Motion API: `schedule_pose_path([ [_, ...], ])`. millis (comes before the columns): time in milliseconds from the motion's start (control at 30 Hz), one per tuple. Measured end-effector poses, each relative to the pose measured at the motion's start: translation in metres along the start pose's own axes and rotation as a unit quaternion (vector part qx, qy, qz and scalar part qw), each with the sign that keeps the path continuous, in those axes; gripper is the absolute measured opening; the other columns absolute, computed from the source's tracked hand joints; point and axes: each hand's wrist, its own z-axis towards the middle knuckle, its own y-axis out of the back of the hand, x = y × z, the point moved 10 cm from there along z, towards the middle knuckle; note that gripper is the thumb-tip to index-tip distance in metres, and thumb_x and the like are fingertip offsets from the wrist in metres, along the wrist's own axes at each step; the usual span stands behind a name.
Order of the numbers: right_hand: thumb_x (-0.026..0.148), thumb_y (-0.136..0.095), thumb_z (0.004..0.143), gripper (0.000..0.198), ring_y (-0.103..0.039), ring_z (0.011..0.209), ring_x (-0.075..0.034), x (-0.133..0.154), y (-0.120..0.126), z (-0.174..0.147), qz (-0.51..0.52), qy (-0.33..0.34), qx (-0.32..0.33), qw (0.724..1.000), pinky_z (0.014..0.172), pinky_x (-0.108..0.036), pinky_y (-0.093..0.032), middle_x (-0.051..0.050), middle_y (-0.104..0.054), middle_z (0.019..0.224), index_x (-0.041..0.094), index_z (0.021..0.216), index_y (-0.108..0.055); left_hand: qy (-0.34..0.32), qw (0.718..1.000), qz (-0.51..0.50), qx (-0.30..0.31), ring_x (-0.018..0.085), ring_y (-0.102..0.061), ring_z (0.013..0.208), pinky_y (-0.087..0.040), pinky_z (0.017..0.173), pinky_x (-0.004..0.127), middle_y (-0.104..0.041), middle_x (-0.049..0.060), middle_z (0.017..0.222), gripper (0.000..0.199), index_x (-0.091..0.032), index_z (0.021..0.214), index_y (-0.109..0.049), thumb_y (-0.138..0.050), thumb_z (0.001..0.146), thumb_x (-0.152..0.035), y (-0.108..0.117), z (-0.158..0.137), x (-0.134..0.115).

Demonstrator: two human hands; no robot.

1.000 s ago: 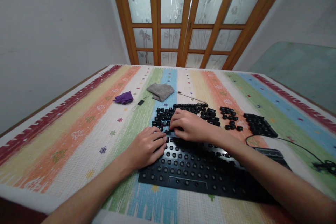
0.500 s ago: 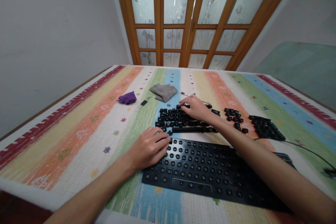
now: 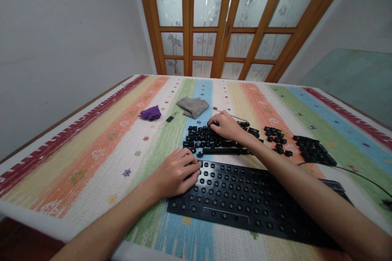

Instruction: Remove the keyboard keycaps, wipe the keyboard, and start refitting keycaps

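A black keyboard (image 3: 226, 189), its key sockets bare of caps, lies at the front of the table. My left hand (image 3: 179, 173) rests over its upper left corner, fingers bent and closed on that edge. Behind the keyboard, many loose black keycaps (image 3: 199, 134) lie in rows, with the long spacebar (image 3: 220, 151) in front of them. My right hand (image 3: 225, 125) reaches across the keyboard to the back of these rows. Its fingertips are pinched together on a keycap (image 3: 216, 123), which the fingers partly hide.
More keycaps sit in a small cluster (image 3: 275, 134) and a block (image 3: 312, 150) on the right. A cable (image 3: 361, 174) runs off rightward. Farther back are a grey cloth (image 3: 192, 107), a purple cloth (image 3: 150, 113), a wire keycap puller (image 3: 170, 118) and a thin brush (image 3: 232, 116).
The whole view has shifted slightly, moving everything a little to the right. Both hands stay in nearly the same places, the left on the keyboard corner, the right at the keycaps.
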Motion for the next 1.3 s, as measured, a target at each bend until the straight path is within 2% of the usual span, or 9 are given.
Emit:
schedule_pose_path([
  [267,0.013,-0.055,0.084,0.023,-0.058,0.090,-0.024,-0.002,-0.004,0.006,-0.008,-0.009,0.014,1.000,0.094,-0.039,-0.040,-0.008,-0.077,0.093,0.016,0.085,-0.077,0.011,1.000,-0.007,0.021,0.021,-0.056,0.086,-0.050,0.079,0.038,-0.067,0.008,0.084,0.020,-0.013,0.095,-0.070,-0.051,0.095,-0.020,-0.003,0.000,0.002],
  [600,0.015,-0.052,0.087,0.026,-0.057,0.094,-0.026,-0.006,0.002,0.004,-0.001,-0.029,-0.006,1.000,0.093,-0.041,-0.042,-0.008,-0.077,0.095,0.016,0.090,-0.078,0.009,1.000,-0.009,0.006,0.021,-0.055,0.086,-0.050,0.079,0.038,-0.067,0.007,0.082,0.020,-0.014,0.093,-0.070,-0.051,0.095,-0.021,-0.002,0.000,0.003],
  [767,0.016,-0.056,0.084,0.022,-0.058,0.096,-0.027,-0.007,0.018,-0.002,0.011,-0.032,-0.046,0.998,0.091,-0.040,-0.044,-0.008,-0.077,0.096,0.017,0.090,-0.077,0.009,1.000,-0.012,0.008,0.021,-0.055,0.086,-0.050,0.079,0.039,-0.067,0.007,0.083,0.020,-0.015,0.095,-0.069,-0.050,0.096,-0.020,-0.003,0.000,0.003],
  [900,0.022,-0.061,0.084,0.015,-0.062,0.090,-0.025,-0.003,0.035,-0.014,0.026,-0.025,-0.074,0.997,0.086,-0.038,-0.046,-0.008,-0.076,0.090,0.017,0.084,-0.076,0.007,1.000,-0.012,0.009,0.021,-0.055,0.086,-0.050,0.079,0.039,-0.067,0.007,0.083,0.020,-0.014,0.094,-0.069,-0.050,0.095,-0.020,-0.002,0.000,0.003],
  [1100,0.020,-0.065,0.081,0.009,-0.064,0.079,-0.020,0.010,0.048,-0.044,0.062,-0.010,-0.079,0.995,0.076,-0.034,-0.047,-0.005,-0.074,0.083,0.019,0.081,-0.073,0.012,1.000,-0.005,0.018,0.021,-0.056,0.087,-0.050,0.080,0.038,-0.067,0.007,0.084,0.020,-0.015,0.096,-0.069,-0.050,0.096,-0.021,-0.004,0.000,0.003],
  [1300,0.019,-0.059,0.086,0.009,-0.061,0.080,-0.018,0.056,0.046,-0.080,0.117,0.067,-0.035,0.990,0.075,-0.033,-0.047,-0.004,-0.070,0.083,0.019,0.084,-0.067,0.004,1.000,0.007,0.002,0.021,-0.056,0.086,-0.050,0.079,0.038,-0.066,0.007,0.084,0.019,-0.014,0.095,-0.069,-0.051,0.096,-0.020,-0.001,0.000,0.000],
])
